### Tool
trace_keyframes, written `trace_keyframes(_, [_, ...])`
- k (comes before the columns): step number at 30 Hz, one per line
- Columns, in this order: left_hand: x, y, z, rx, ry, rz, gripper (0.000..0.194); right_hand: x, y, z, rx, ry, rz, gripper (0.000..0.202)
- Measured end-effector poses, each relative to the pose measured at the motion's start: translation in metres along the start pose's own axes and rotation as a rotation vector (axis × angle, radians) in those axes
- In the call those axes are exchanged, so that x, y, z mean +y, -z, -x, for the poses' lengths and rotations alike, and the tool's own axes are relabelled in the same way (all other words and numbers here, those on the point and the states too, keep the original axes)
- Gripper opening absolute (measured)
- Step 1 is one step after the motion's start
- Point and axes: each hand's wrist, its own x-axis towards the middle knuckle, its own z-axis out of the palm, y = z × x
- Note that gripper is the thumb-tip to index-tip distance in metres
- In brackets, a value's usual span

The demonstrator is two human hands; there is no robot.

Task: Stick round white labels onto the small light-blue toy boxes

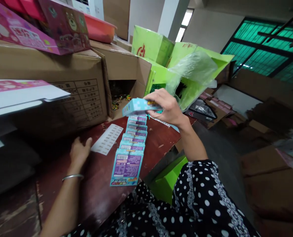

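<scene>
My right hand (164, 107) grips a light blue box (138, 107) between thumb and fingers, above the far end of a row of boxes. That row of blue and purple boxes (128, 166) lies overlapped on the dark red table (158, 140), printed sides up. Left of the row is a white sheet of small labels (108, 139). My left hand (80, 151) is at the sheet's left edge, fingers apart, with nothing in it. Whether its fingertips touch the sheet is hard to tell.
Behind the table stand a large cardboard box (74, 89), an open carton (124, 65) with small items inside, and bright green boxes (151, 46) with clear plastic. A white and pink board (22, 95) juts in at left. A green bin (168, 179) is below the table's right edge.
</scene>
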Motion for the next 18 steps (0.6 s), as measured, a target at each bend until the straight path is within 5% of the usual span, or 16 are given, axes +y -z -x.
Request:
trace_keyframes(4, [-0.004,-0.004,0.006,-0.038,0.043,0.020,0.085,0.057,-0.014,0.005,0.074,-0.190,-0.046,0.034])
trace_keyframes(9, [0.011,-0.017,-0.009,-0.041,-0.046,0.116,0.068,0.137,-0.057,0.016,0.129,-0.469,-0.078,0.032])
trace_keyframes(13, [0.051,-0.039,-0.057,-0.169,-0.181,0.247,0.066,0.180,-0.086,0.020,0.234,-0.582,-0.112,0.034])
trace_keyframes(18, [0.126,-0.090,-0.129,-0.344,-0.356,0.399,0.080,0.214,-0.105,0.025,0.313,-0.607,-0.163,0.036])
